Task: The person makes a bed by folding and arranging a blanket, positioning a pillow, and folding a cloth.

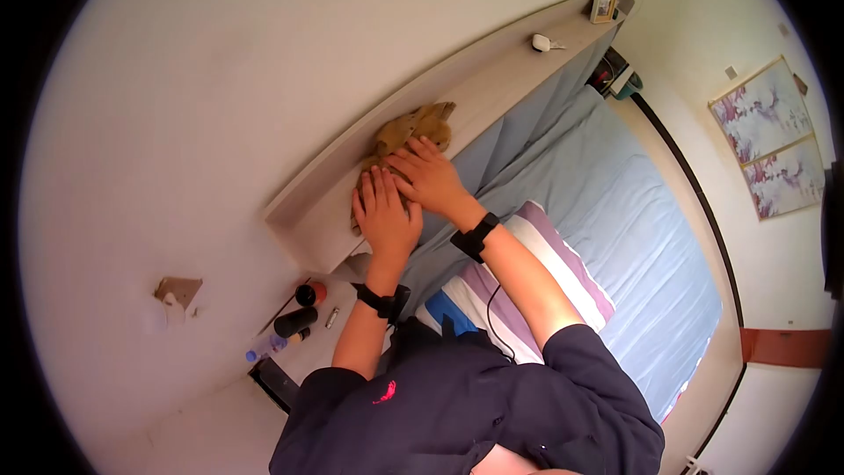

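A brown plush toy [406, 130] lies on the pale ledge of the headboard [492, 88], against the wall side. My left hand [387, 215] rests on the lower part of the toy, fingers stretched out and the palm facing down. Just to its right, my right hand [432, 180] lies over the toy's middle with fingers extended. The hands nearly meet and cover much of the toy's body; its top end sticks out past my right fingertips. Black bands are strapped round both wrists.
Right of the ledge is a bed with a blue sheet [629, 202] and a striped pillow [563, 264]. Farther along the ledge sit a small white item [541, 42] and a photo frame [605, 0]. At lower left stand a black cylinder [296, 322] and a plastic bottle [266, 348].
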Action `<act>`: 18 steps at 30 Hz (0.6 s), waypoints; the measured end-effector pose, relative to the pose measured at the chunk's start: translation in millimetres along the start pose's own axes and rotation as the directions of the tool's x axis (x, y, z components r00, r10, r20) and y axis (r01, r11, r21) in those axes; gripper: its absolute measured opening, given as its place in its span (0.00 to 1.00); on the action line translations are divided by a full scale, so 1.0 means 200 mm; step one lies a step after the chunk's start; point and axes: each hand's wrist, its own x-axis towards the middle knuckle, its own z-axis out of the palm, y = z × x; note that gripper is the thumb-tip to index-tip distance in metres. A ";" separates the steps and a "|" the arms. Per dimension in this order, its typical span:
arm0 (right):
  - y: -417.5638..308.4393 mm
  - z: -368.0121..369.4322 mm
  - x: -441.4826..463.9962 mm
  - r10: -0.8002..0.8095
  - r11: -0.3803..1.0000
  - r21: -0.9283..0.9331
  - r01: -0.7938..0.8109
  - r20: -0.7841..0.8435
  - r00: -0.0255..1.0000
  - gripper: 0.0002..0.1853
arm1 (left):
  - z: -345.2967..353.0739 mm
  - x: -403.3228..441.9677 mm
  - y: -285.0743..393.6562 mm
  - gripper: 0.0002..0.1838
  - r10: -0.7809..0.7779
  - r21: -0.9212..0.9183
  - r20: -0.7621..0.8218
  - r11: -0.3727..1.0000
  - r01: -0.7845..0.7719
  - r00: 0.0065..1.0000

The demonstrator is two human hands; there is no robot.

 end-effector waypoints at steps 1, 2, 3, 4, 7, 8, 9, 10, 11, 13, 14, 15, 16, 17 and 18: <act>0.05 -0.02 -0.01 0.011 1.000 -0.007 -0.011 0.000 1.000 0.19 | 0.03 0.04 0.03 0.30 0.017 -0.023 0.012 1.000 -0.016 1.000; 0.11 -0.03 -0.01 0.038 0.998 -0.041 -0.039 -0.011 0.999 0.19 | 0.07 0.08 0.06 0.30 0.027 -0.032 0.016 0.999 -0.027 1.000; 0.16 -0.04 -0.01 0.065 0.995 -0.074 -0.067 -0.023 0.998 0.18 | 0.11 0.12 0.10 0.30 0.047 -0.015 0.027 0.999 -0.047 0.999; 0.23 -0.05 -0.01 0.076 0.993 -0.084 -0.078 -0.027 0.997 0.18 | 0.14 0.16 0.13 0.30 0.067 0.001 0.037 0.998 -0.068 0.997; 0.40 -0.07 -0.01 0.077 0.974 -0.217 -0.070 0.022 0.997 0.18 | 0.25 0.28 0.22 0.30 0.105 0.036 0.054 0.994 -0.107 0.993; 0.45 -0.08 -0.01 0.082 0.967 -0.243 -0.080 -0.004 0.997 0.19 | 0.28 0.32 0.25 0.30 0.110 0.025 0.053 0.993 -0.111 0.993; 0.49 -0.08 0.00 0.087 0.959 -0.268 -0.092 -0.032 0.996 0.19 | 0.30 0.36 0.27 0.30 0.121 0.018 0.064 0.992 -0.122 0.991; 0.52 -0.08 0.01 0.094 0.955 -0.278 -0.099 -0.031 0.995 0.19 | 0.33 0.39 0.30 0.29 0.133 0.012 0.076 0.991 -0.134 0.988; 0.55 -0.08 0.02 0.204 0.927 -0.295 -0.231 -0.119 0.972 0.19 | 0.36 0.42 0.32 0.29 0.141 0.000 0.076 0.990 -0.142 0.987; 0.65 -0.05 0.02 0.308 0.878 -0.313 -0.363 -0.213 0.927 0.20 | 0.41 0.48 0.37 0.28 0.121 -0.019 0.076 0.993 -0.119 0.990; 0.70 -0.02 0.01 0.293 0.870 -0.362 -0.336 -0.171 0.941 0.20 | 0.43 0.49 0.38 0.28 0.132 -0.033 0.076 0.991 -0.130 0.988; 0.71 -0.03 0.02 0.282 0.858 -0.409 -0.310 -0.127 0.951 0.21 | 0.42 0.50 0.38 0.28 0.121 -0.016 0.098 0.993 -0.120 0.988; 0.72 -0.04 0.01 0.295 0.847 -0.423 -0.322 -0.131 0.947 0.21 | 0.42 0.50 0.39 0.28 0.112 0.000 0.120 0.994 -0.112 0.986; 0.71 -0.04 0.02 0.326 0.864 -0.340 -0.371 -0.184 0.927 0.21 | 0.42 0.50 0.40 0.28 0.131 -0.017 0.125 0.991 -0.130 0.983; 0.69 -0.04 0.03 0.363 0.873 -0.253 -0.418 -0.238 0.901 0.21 | 0.42 0.50 0.40 0.28 0.121 0.007 0.130 0.992 -0.123 0.984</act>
